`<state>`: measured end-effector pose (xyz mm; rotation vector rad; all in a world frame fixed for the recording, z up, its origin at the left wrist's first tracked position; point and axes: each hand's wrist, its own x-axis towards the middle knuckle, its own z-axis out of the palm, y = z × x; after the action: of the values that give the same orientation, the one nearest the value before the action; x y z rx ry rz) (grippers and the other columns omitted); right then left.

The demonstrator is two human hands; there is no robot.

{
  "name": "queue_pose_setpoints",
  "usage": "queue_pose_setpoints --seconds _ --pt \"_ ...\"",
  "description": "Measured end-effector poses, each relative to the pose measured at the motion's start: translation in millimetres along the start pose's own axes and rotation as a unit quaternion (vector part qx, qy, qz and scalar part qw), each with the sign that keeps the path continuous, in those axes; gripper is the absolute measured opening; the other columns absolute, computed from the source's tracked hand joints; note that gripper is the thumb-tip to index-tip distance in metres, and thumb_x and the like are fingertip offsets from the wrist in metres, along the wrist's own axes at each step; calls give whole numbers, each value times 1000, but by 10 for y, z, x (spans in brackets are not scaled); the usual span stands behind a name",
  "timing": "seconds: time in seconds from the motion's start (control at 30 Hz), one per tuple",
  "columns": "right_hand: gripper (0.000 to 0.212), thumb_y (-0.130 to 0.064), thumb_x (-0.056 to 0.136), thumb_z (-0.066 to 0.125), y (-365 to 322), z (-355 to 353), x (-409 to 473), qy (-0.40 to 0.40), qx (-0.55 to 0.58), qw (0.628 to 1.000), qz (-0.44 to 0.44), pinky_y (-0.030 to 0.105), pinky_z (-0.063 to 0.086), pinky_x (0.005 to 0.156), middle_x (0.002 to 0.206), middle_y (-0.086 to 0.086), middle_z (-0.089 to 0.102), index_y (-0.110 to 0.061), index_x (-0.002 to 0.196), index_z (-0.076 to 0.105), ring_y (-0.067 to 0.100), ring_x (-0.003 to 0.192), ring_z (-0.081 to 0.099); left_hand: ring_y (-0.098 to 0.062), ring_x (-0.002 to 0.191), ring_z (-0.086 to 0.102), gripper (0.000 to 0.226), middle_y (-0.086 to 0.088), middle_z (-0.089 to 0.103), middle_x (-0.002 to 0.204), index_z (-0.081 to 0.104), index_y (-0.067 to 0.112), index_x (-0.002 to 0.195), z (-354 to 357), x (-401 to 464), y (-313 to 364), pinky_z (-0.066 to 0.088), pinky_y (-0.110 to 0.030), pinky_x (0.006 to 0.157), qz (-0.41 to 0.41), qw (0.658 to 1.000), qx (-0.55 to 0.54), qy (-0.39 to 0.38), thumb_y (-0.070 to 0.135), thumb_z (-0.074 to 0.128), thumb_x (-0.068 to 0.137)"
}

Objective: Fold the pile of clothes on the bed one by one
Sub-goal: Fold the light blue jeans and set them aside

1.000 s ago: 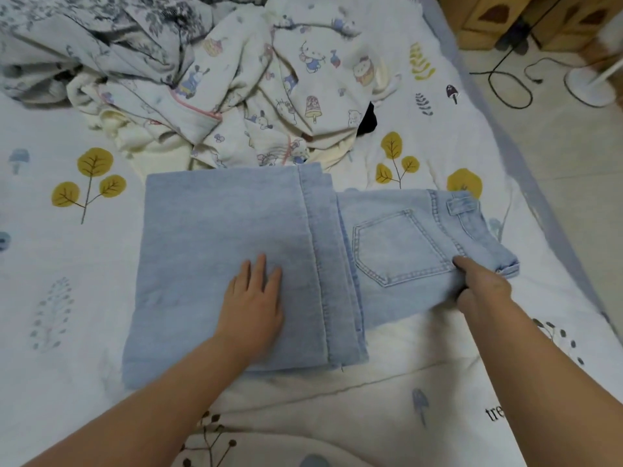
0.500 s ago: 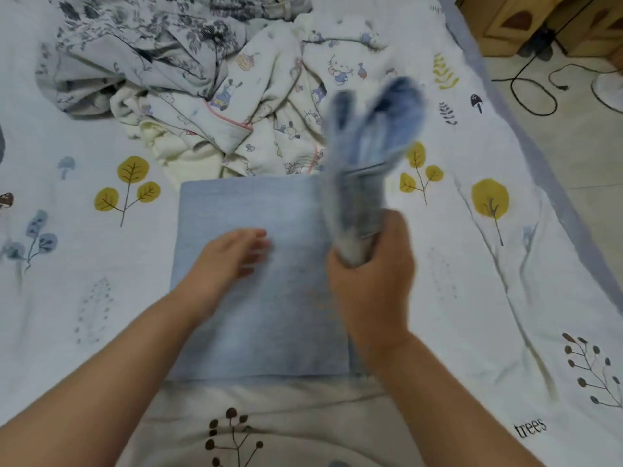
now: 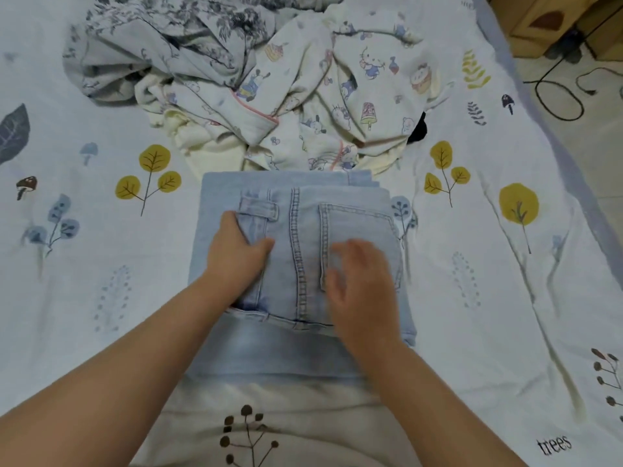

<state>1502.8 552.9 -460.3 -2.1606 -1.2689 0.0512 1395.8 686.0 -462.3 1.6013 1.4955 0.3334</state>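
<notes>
Light blue jeans (image 3: 303, 203) lie folded into a compact rectangle on the bed sheet (image 3: 101, 298), waistband part and back pocket on top. My left hand (image 3: 236, 254) is at the left edge of the top flap beside a belt loop, thumb on top, pinching the denim. Blurred by motion, my right hand (image 3: 357, 281) is spread flat over the back pocket. The pile behind the jeans holds a cartoon-print garment (image 3: 340, 96), a grey floral one (image 3: 161, 38), a cream one (image 3: 202, 143) and a black piece (image 3: 418, 129).
The sheet is white with printed leaves and trees. The bed's right edge (image 3: 546, 156) runs diagonally. Beyond it is a tiled floor with black cables (image 3: 556, 96) and wooden furniture (image 3: 553, 25).
My right hand lifted the waistband half of the jeans, swung it left over the folded legs and let go. My left hand moved from pressing the legs to the flap's left edge.
</notes>
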Motion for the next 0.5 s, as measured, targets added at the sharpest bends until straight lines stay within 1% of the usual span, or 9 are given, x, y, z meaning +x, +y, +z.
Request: queue_pose_setpoints --seconds 0.03,0.07,0.13,0.2,0.23,0.3,0.37,0.43,0.5 --pt "40 -23 86 45 89 -55 59 16 -31 998 48 41 45 95 119 21 58 -4 118 58 33 110 52 -32 108 53 48 -14 56 120 40 5 123 -1 -54 -4 36 -29 79 20 1000 1 23 16 66 84" --pt "47 -25 89 45 185 -92 90 -6 -66 993 94 46 37 103 134 23 48 -4 130 50 36 124 44 -34 108 53 50 -15 55 120 38 5 127 9 -104 -41 36 -30 78 38 998 21 43 16 64 86" --pt "60 -35 98 38 388 -96 41 -171 -149 962 155 51 18 113 156 18 12 -10 149 18 34 143 15 -40 111 49 66 -21 48 126 29 2 137 43 -157 -189 39 -39 83 46 989 124 61 20 65 85" --pt "66 -48 99 23 522 -62 -94 -324 -195 907 183 50 8 116 157 7 -18 -20 150 -7 30 145 -4 -44 119 40 86 -28 35 135 17 -1 144 59 -149 -293 37 -50 94 27 965 254 56 28 67 81" --pt "65 -50 98 20 551 -65 -104 -336 -197 901 193 50 6 116 156 5 -21 -22 150 -9 29 145 -7 -45 123 36 88 -30 30 139 16 -2 145 60 -122 -288 34 -52 97 51 957 277 72 29 66 80" --pt "64 -49 98 22 505 -87 10 -278 -186 923 190 48 1 115 157 7 -16 -21 151 -1 26 145 -11 -46 129 32 79 -32 28 144 25 2 144 94 -67 -206 29 -56 102 183 931 290 126 29 58 78" --pt "64 -48 98 24 485 -22 138 -219 -177 945 166 48 -3 115 157 7 -15 -23 150 -3 24 145 -14 -41 136 26 69 -25 26 149 29 11 144 185 -20 -255 17 -56 108 298 887 336 107 38 44 83" --pt "67 -58 94 13 554 116 163 -227 -188 947 126 50 -4 114 154 1 -24 -27 147 -13 22 144 -16 -36 141 20 69 -12 17 155 21 22 148 268 55 -406 12 -58 109 299 871 389 4 55 25 88" --pt "69 -64 80 -8 647 265 104 -264 -192 939 107 53 -1 113 146 -7 -33 -33 140 -24 20 144 -18 -29 145 5 75 5 -9 153 -5 33 144 304 172 -585 9 -58 112 237 879 406 -77 69 2 79"
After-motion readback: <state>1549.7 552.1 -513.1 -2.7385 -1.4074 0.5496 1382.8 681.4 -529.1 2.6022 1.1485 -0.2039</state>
